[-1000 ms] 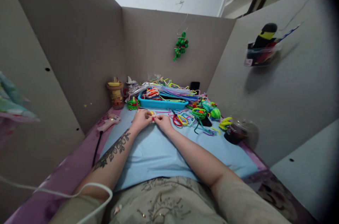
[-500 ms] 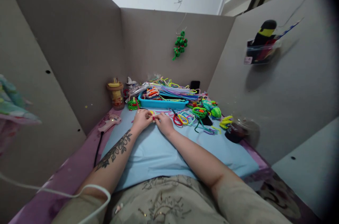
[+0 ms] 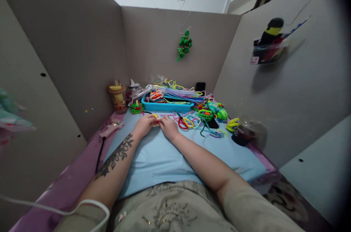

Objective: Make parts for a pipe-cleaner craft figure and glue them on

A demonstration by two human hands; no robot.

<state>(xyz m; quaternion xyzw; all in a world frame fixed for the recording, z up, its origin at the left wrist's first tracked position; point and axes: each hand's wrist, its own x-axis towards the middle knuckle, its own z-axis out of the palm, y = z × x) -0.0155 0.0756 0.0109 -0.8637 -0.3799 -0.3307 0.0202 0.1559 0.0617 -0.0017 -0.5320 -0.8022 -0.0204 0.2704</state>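
I saw a small pink-and-yellow piece (image 3: 156,122) on the near side of the blue tray (image 3: 168,107), pinched in the fingertips of the left hand (image 3: 144,126) and right hand (image 3: 169,128). These covered it too much for me to tell its long axis or direction. A light-blue sheet (image 3: 161,160) spread before the tray; grey panels (image 3: 153,47) stood behind and either side of it.
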